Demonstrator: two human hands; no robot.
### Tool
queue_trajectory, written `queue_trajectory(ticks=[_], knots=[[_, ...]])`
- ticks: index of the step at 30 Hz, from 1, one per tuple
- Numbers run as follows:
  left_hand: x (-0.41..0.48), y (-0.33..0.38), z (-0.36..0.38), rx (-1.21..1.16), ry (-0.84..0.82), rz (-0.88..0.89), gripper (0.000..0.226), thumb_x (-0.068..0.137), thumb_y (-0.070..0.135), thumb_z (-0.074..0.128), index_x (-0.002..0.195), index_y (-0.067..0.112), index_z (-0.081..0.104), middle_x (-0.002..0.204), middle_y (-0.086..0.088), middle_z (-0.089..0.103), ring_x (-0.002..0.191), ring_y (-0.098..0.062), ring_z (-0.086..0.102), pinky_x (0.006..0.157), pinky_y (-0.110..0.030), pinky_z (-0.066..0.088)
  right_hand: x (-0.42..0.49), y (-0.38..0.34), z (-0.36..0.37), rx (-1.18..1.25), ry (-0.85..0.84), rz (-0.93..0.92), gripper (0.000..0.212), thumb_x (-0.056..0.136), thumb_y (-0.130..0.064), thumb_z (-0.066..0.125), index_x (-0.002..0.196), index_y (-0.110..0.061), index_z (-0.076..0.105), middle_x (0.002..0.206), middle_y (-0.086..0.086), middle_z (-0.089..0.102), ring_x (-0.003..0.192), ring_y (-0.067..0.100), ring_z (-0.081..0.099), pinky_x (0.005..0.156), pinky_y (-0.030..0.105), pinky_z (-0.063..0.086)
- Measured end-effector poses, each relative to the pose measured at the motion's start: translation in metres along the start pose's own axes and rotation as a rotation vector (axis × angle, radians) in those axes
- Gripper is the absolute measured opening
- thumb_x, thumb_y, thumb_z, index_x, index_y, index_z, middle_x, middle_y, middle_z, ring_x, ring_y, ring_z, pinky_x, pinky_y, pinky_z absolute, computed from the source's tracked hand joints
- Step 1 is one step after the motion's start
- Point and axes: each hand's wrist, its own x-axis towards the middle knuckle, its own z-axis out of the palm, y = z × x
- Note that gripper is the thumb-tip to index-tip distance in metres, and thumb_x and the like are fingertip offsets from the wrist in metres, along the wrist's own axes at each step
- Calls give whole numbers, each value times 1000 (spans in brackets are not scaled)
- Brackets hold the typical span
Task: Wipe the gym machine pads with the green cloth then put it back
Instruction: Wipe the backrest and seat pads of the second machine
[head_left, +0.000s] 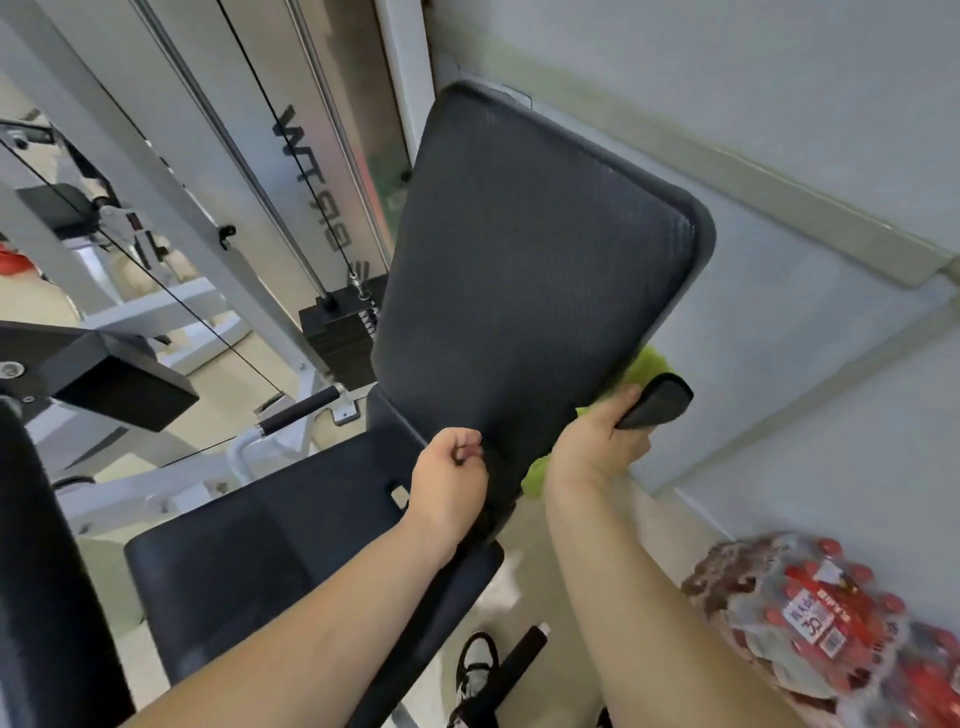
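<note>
The black back pad of the gym machine stands tilted in the middle, with the black seat pad below it. My right hand is at the back pad's lower right edge and grips the green cloth. The cloth shows above and below the hand, mostly hidden behind the pad. A small black handle pad lies against my right fingertips. My left hand is curled into a fist against the bottom of the back pad, and I see nothing in it.
White machine frame, cables and a black weight stack stand to the left. A grey wall runs close on the right. A wrapped pack of red-capped bottles lies on the floor at lower right. A shoe is below the seat.
</note>
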Motion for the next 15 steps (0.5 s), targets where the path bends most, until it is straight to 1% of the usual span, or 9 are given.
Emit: queue_trajectory(ticks=[2,5,6,8,9,10,12,13,15], knots=[[4,-13,-5,-31,15,-52,26,101,4,46,106,18,68,111,-8,71,104,-30,68,100,-48,56,6,36,-6,-96,-13,100,50,108,-43,45,144,-9,52,127,17,58,111,35,57,84,27,39],[2,-30,-9,-29,3,-110,25,101,5,47,104,20,67,112,-10,71,103,-26,67,102,-50,55,-3,100,-23,-259,-205,483,61,100,-61,43,145,-21,52,132,15,62,113,38,63,102,45,50],[2,-35,-10,-10,-7,-122,23,100,6,50,102,21,67,112,-11,72,104,-28,69,101,-50,57,-4,122,-29,-262,-298,621,62,97,-65,43,141,-23,55,130,15,67,112,37,66,103,51,53],[-1,-37,-13,-3,-40,-132,21,99,6,55,100,23,67,108,-8,74,98,-24,70,94,-42,58,2,155,-32,-186,-389,745,60,94,-65,45,131,-21,63,118,14,74,102,36,72,95,56,58],[-2,-36,-14,-18,-50,-142,20,99,6,56,100,23,68,106,-6,74,95,-21,68,91,-37,57,-7,140,-30,-148,-374,750,57,94,-61,45,127,-18,64,111,12,75,94,33,73,87,52,62],[-2,-34,-16,-28,-53,-146,20,98,7,58,100,24,69,105,-3,73,94,-18,67,89,-33,56,-10,121,-26,-101,-326,725,48,97,-54,46,121,-16,63,104,8,74,84,29,72,74,43,64],[-1,-29,-18,-38,-57,-147,20,98,9,58,102,24,70,103,-1,74,94,-16,69,89,-33,60,-10,69,-14,60,-225,693,19,101,-38,46,112,-25,56,95,1,66,67,22,58,48,25,54],[-2,-26,-18,-54,-61,-145,20,98,9,57,103,24,70,100,0,73,91,-17,69,88,-35,61,-5,42,-9,119,-185,673,13,100,-36,46,109,-31,54,97,-1,64,66,21,54,43,24,49],[-5,-16,-19,-74,-74,-125,20,100,9,55,104,23,68,98,-1,71,88,-18,67,87,-37,59,3,-10,-3,109,-174,525,17,99,-45,46,107,-33,55,101,-4,64,73,22,56,52,32,50]])
